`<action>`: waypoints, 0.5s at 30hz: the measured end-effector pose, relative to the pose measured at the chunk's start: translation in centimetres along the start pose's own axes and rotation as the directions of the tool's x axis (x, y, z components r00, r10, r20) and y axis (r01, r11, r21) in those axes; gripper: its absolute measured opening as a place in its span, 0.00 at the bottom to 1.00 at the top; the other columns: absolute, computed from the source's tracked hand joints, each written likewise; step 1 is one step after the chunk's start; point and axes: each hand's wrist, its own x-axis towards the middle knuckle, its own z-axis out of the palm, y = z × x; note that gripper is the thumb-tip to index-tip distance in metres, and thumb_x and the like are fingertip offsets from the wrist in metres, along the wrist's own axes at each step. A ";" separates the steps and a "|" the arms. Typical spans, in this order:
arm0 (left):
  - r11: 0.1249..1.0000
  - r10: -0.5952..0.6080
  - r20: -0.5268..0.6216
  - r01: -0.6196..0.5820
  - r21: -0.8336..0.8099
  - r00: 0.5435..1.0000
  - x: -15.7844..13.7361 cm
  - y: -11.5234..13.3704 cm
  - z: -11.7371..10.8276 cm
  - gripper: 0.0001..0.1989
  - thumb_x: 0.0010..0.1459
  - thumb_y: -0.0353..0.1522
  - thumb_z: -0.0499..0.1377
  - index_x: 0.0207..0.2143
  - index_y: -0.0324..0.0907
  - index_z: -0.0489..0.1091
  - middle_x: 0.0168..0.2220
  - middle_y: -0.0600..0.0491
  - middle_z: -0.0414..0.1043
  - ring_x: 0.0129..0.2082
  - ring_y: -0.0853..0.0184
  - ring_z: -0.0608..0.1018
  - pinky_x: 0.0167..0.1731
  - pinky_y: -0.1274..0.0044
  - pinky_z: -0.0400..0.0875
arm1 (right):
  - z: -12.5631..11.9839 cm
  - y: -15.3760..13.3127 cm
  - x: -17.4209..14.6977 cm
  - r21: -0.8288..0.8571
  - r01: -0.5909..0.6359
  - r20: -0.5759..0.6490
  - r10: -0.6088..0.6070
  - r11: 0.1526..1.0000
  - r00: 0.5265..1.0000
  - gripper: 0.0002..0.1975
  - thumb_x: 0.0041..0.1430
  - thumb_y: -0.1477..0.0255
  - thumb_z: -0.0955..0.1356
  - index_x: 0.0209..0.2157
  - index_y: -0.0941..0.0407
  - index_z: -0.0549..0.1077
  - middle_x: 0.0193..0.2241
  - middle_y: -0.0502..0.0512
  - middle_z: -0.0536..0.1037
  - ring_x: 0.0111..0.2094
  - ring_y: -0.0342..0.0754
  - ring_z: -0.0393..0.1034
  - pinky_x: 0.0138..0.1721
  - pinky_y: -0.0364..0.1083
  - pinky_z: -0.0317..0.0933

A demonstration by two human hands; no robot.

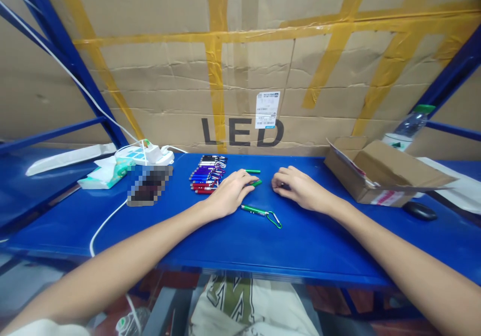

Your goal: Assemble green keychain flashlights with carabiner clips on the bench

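Cropped forearms (150, 244) cross the surface (308, 243). Left hand (231, 193) partly covers green penlights (257, 183), grip unclear; right hand (298, 188) curls, hold indiscernible.

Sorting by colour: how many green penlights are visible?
3: a far penlight beyond the left hand, a middle penlight at its fingertips, a third penlight closest to camera. More may be hidden.

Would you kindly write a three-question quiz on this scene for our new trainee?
1. In the multicoloured row of slim penlights, which colour lies nearest the front edge of the blue tabletop: A black, B blue, C red?
2. True or false: the bare left hand touches a green penlight.
3. Fill in: the open brown cardboard box stands nearer the ____.

Key: 1 C; 2 true; 3 right hand.
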 end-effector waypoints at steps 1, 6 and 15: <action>0.998 -0.009 -0.019 0.008 -0.065 1.000 0.0 0.1 0.0 0.14 0.75 0.33 0.55 0.57 0.41 0.74 0.52 0.44 0.76 0.50 0.58 0.79 0.55 0.66 0.73 | 0.0 -0.1 0.0 0.046 -0.009 -0.018 0.010 0.999 1.000 0.09 0.75 0.67 0.64 0.40 0.54 0.73 0.40 0.58 0.77 0.42 0.53 0.68 0.47 0.51 0.60; 0.904 -0.157 0.030 0.156 -0.398 0.987 0.1 1.1 0.3 0.10 0.68 0.33 0.64 0.50 0.40 0.76 0.43 0.50 0.80 0.37 0.66 0.80 0.41 0.74 0.76 | 0.1 -2.2 0.4 0.396 -0.031 -0.216 0.126 0.918 0.968 0.08 0.74 0.63 0.67 0.42 0.53 0.73 0.40 0.55 0.80 0.39 0.51 0.74 0.43 0.49 0.66; 0.814 -0.182 0.058 0.184 -0.551 0.982 0.0 1.6 0.5 0.10 0.64 0.34 0.68 0.46 0.40 0.76 0.42 0.50 0.81 0.38 0.66 0.80 0.43 0.74 0.75 | -0.3 -3.5 0.5 0.655 0.017 -0.228 0.176 0.756 0.958 0.10 0.66 0.62 0.74 0.35 0.54 0.78 0.41 0.55 0.84 0.44 0.53 0.79 0.48 0.52 0.71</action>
